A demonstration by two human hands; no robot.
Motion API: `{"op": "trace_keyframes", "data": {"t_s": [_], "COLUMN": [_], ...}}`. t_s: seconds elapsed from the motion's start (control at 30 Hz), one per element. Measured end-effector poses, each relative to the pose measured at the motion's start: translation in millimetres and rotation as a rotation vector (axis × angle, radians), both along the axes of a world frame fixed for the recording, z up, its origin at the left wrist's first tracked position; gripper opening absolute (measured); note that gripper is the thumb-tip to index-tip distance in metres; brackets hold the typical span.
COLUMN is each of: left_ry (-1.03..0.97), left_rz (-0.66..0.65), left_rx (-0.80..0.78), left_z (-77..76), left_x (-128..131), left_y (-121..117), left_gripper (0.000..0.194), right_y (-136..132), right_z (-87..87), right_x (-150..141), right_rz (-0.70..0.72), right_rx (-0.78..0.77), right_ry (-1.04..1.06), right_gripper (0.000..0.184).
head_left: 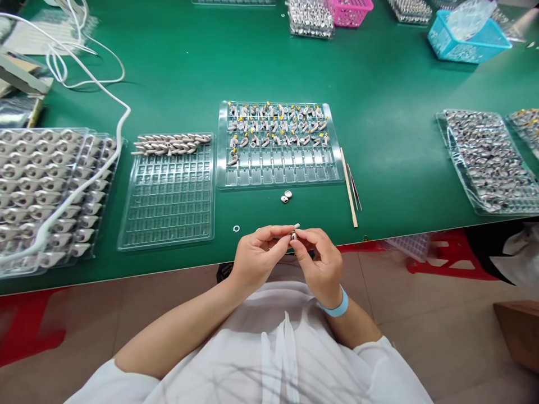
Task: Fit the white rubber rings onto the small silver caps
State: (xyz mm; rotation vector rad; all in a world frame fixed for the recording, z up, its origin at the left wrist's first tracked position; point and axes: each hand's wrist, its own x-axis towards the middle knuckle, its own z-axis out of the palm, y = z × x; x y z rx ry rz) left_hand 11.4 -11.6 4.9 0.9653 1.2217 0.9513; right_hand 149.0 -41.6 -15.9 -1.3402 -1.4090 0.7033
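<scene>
We see the left hand (261, 255) and the right hand (322, 261) brought close to each other at the near edge of the green table (391, 163). The fingertips of both hands are pinching one small metal part (293, 235) between them (its exact shape we cannot tell, because the fingers cover most of it). On the right wrist there is a light blue band (337, 304).

Just beyond the hands, two round metal pieces (286, 196) lie side by side, and to their left lies a white ring (236, 228). Farther back is a clear tray (295, 161): three rows carry grey parts with yellow bits, and one more part sits at the left end of the next row. To its right we find a wooden stick (348, 188) and tweezers (354, 188).
</scene>
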Motion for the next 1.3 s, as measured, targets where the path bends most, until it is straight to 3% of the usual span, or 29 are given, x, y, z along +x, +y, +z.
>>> {"op": "trace_keyframes", "data": {"t_s": [0.33,0.53,0.9,1.3], "left_ry": [0.028,0.121,0.102,0.215], "left_rz": [-0.008,-0.043,-0.094,-0.128], "left_rx": [0.127,0.308,0.440,0.584], "left_z": [-3.7,-8.8,-22.8,-23.7], "left_x": [-1.2,-4.1,-12.4,-16.5], "left_y": [-2.4,-2.7,1.5,4.8], "left_gripper": [0.019,0.021,0.021,0.019], "right_y": [-3.3,-3.7,-0.3,-0.2], "right_z": [-7.2,-3.5,4.1,6.2], "right_x": [-0.2,3.4,6.1,10.0], "right_rz": [-0.020,-0.023,0.059,0.106], "right_rx": [-0.118,-0.187,-0.283,-0.358], "right_ry": [0.135,0.156,0.322,0.394], "right_gripper": [0.018,0.020,0.017,0.017]}}
